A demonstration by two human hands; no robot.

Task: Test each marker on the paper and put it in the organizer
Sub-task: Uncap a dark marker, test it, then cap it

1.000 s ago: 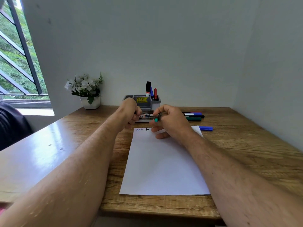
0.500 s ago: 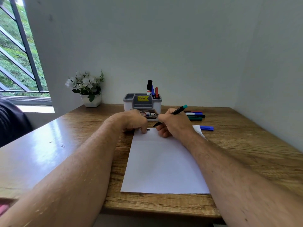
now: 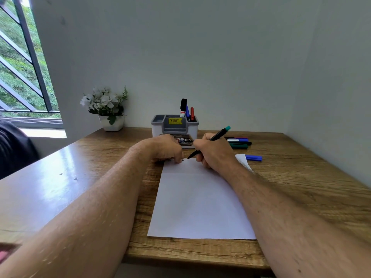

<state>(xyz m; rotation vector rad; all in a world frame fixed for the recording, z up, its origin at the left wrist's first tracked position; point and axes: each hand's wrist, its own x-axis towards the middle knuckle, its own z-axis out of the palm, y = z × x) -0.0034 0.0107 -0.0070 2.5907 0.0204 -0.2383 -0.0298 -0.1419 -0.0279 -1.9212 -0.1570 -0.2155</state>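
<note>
Head view: black marker with teal end cap (image 3: 212,140) held in the right hand (image 3: 214,152), fingers wrapped around the barrel in a writing grip. Barrel tilted, teal end up and away toward the far right, tip down at the far edge of the paper (image 3: 198,199); contact between tip and sheet cannot be confirmed. Left hand (image 3: 167,149) closed in a loose fist, resting on the far left corner of the paper just beside the marker tip; whether it holds anything cannot be told. A small dark mark (image 3: 182,160) on the sheet sits between the left-hand fingers and the tip.

Paper lies flat near the front edge of the wooden table (image 3: 301,187), roughly centred. Organizer (image 3: 174,127), grey and white, stands just beyond both hands toward the table's back edge; black, blue and red markers (image 3: 187,111) stand upright in its right rear compartment. Loose markers (image 3: 239,142) lie on the table to the right of the organizer, behind the right hand. One blue marker cap or pen (image 3: 253,158) lies beside the far right corner of the paper. Potted white flowers (image 3: 106,108) stand at the back left of the table, near the window (image 3: 20,67).
</note>
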